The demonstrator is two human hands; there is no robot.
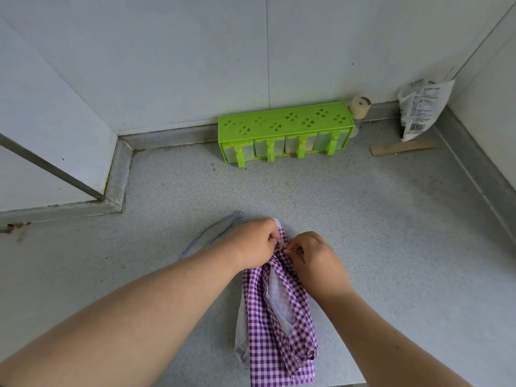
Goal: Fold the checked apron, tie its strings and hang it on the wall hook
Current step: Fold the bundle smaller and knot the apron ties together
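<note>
Basically soft goods: the checked apron (279, 325) reads as thin, light cotton, limp, no stiffness, so it will slump and unfold the moment nothing holds it. Leftmost, a pale string (208, 237) trails in a loop on the countertop (391, 247), just outboard of the left hand (252, 244). That hand has its fingers curled, pinching the bunched top end of the apron. Right hand (315, 256) sits just beside it, fingertips touching the same gathered spot, also pinching (whether a string end is between the fingers, can't tell). Best hold, I'd judge, is exactly there: the gathered neck, where layers stack and strings anchor; grabbing lower would only drag loose plies. Apron lies on the counter, running from both hands back toward the person as a long narrow fold, purple-and-white gingham outside, plain pale lining showing in the open centre crease and along the left edge.
</note>
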